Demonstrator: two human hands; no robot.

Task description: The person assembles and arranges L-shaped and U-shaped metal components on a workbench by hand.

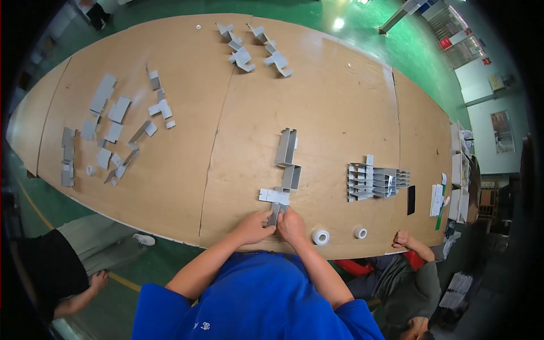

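Observation:
A long grey bent sheet-metal part (286, 148) lies on the table in front of me, its stepped channel sections running away from my body. A light grey cross-piece (273, 196) spans it close to my fingers. My left hand (254, 228) grips the left side of the near channel end, fingers bent against it. On the opposite side my right hand (292, 225) has its fingers closed on the same end. Where the fingertips meet the metal is partly hidden. Just right of my right hand stands a white tape roll (321, 237).
Another white roll (360, 232) stands farther right, near a stack of grey metal parts (371, 180) and a black flat object (411, 200). More bent parts lie left (103, 93) and at the far edge (242, 58). A seated co-worker's hand (402, 240) rests on the right edge.

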